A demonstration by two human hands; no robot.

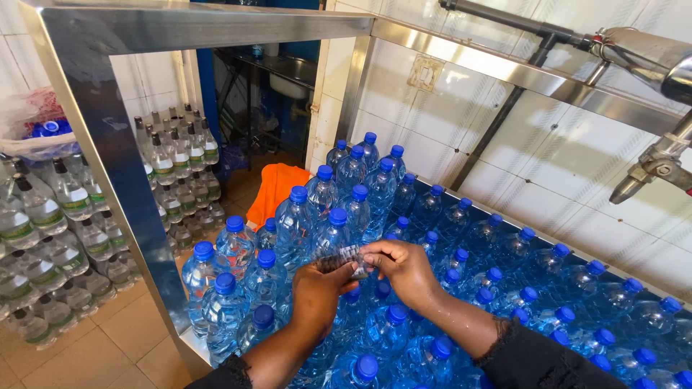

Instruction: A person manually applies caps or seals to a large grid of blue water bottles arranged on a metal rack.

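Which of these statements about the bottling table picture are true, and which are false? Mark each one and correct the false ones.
1. Both hands hold a small clear band above the bottles. True: the left hand and right hand pinch the clear band between them.
2. The bottles on the table have red caps. False: the table bottles have blue caps.
3. An orange cloth lies on the floor beyond the table. True: the orange cloth is there.
4. The stacked bottles on the left have blue caps. False: the stacked bottles have dark caps.
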